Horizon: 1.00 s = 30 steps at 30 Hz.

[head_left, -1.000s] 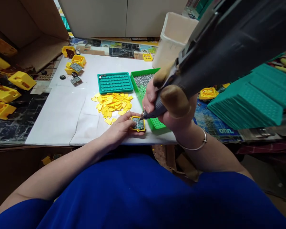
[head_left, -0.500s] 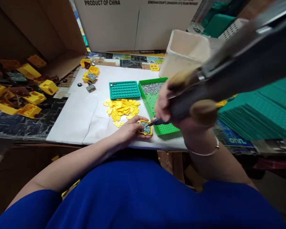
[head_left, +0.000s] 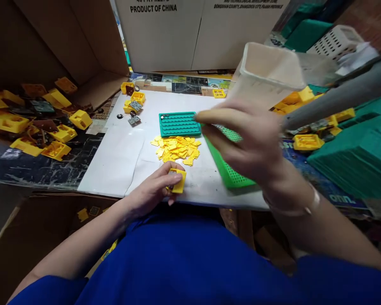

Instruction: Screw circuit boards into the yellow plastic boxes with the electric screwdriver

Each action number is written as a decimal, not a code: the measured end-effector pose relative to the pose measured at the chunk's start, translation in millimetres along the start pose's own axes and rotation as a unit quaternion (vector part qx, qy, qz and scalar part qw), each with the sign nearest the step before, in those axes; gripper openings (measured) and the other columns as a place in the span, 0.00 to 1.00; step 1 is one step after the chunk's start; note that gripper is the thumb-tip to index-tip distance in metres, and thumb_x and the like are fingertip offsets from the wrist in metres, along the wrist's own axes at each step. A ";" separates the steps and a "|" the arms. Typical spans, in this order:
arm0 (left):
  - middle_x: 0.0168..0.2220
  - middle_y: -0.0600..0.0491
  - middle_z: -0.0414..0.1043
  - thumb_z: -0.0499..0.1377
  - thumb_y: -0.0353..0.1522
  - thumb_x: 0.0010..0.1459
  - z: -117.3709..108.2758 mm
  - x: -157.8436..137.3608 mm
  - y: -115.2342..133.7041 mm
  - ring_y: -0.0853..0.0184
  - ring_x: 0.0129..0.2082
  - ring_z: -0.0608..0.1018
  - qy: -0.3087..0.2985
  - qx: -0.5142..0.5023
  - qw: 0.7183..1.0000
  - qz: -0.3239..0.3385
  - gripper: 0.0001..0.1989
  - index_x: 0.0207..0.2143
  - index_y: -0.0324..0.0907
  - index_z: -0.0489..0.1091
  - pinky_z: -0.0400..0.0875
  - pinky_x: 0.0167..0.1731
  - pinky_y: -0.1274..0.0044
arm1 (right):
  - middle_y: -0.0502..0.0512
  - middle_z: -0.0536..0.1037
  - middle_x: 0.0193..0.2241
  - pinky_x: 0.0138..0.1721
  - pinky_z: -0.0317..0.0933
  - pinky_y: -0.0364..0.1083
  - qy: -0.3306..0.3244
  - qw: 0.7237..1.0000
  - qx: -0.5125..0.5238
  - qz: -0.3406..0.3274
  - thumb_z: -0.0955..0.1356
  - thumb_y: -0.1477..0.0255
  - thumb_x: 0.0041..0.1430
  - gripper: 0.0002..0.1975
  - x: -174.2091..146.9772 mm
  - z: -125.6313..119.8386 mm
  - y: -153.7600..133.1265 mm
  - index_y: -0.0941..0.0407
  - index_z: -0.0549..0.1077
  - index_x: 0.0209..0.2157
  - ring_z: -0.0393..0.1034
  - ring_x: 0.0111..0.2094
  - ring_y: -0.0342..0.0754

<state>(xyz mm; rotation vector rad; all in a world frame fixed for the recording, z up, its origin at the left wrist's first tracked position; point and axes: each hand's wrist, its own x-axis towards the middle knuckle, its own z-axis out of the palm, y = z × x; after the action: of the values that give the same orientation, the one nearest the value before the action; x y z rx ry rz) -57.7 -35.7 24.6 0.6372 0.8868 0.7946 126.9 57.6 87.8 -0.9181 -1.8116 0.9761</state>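
My left hand (head_left: 154, 183) grips a small yellow plastic case (head_left: 179, 184) near the front edge of the white work surface, thumb pressed on its face. A grey part shows at the case's left side. My right hand (head_left: 254, 142), smeared by motion, is over the green perforated tray (head_left: 224, 170). Its fingers stretch left, apart, with nothing visible between them; coverings are on the fingertips. Those fingertips come close to the teal ribbed tray (head_left: 180, 125), which has a few small round parts in one corner. Behind the right hand slants the grey power screwdriver (head_left: 339, 95), out of my grasp.
Flat yellow pieces (head_left: 177, 149) lie heaped before the teal tray. Yellow housings with circuit boards (head_left: 135, 106) sit at the back left, more in a cardboard box (head_left: 92, 46). A white bin (head_left: 269, 70) stands behind the right hand; stacked teal trays (head_left: 362, 163) are at right.
My right hand has let go of the power screwdriver and moved up over the green tray. My left hand has drawn the yellow case away from the tray and turned it over.
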 end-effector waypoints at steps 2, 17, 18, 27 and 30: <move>0.29 0.52 0.73 0.64 0.36 0.53 -5.3 -2.7 -0.7 0.65 0.33 0.79 -0.018 -0.022 1.000 -0.008 0.16 0.44 0.42 0.67 0.74 0.30 0.77 | 0.56 0.78 0.38 0.55 0.62 0.56 -0.110 0.976 -0.182 -0.036 0.70 0.78 0.56 0.09 35.7 17.0 18.4 0.53 0.82 0.37 0.70 0.45 0.55; 0.44 0.40 0.79 0.61 0.36 0.60 -26.1 -22.3 -6.6 0.53 0.45 0.82 -0.001 -0.163 0.987 -0.004 0.19 0.51 0.37 0.69 0.77 0.43 0.69 | 0.65 0.81 0.43 0.44 0.59 0.50 -0.230 0.836 -0.494 -0.057 0.65 0.76 0.60 0.16 130.6 68.1 94.1 0.61 0.81 0.45 0.72 0.44 0.55; 0.47 0.39 0.78 0.61 0.35 0.60 -24.9 -22.1 -7.5 0.52 0.47 0.82 -0.004 -0.163 0.987 -0.001 0.18 0.51 0.37 0.69 0.77 0.45 0.68 | 0.65 0.81 0.43 0.44 0.59 0.50 -0.229 0.837 -0.494 -0.056 0.65 0.75 0.60 0.15 130.7 69.2 93.6 0.61 0.81 0.45 0.72 0.43 0.55; 0.42 0.49 0.79 0.65 0.27 0.53 -16.9 -22.1 -8.0 0.57 0.49 0.82 0.064 -0.113 0.990 0.051 0.21 0.48 0.42 0.64 0.72 0.55 0.70 | 0.67 0.79 0.42 0.43 0.61 0.51 -0.164 0.894 -0.416 -0.005 0.62 0.80 0.61 0.14 114.8 67.7 69.7 0.64 0.77 0.44 0.71 0.43 0.54; 0.42 0.48 0.79 0.66 0.25 0.52 -13.7 -18.5 -13.0 0.58 0.49 0.81 0.069 -0.092 0.990 0.086 0.23 0.47 0.43 0.61 0.70 0.56 0.68 | 0.58 0.79 0.35 0.41 0.64 0.49 -0.132 0.972 -0.194 0.019 0.66 0.76 0.60 0.05 72.3 61.3 52.8 0.60 0.75 0.36 0.70 0.36 0.48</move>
<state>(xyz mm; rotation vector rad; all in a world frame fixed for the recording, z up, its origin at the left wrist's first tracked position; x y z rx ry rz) -72.4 -55.8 15.8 0.5046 0.8801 1.0739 55.4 127.4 45.6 -1.1009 -2.2725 0.8087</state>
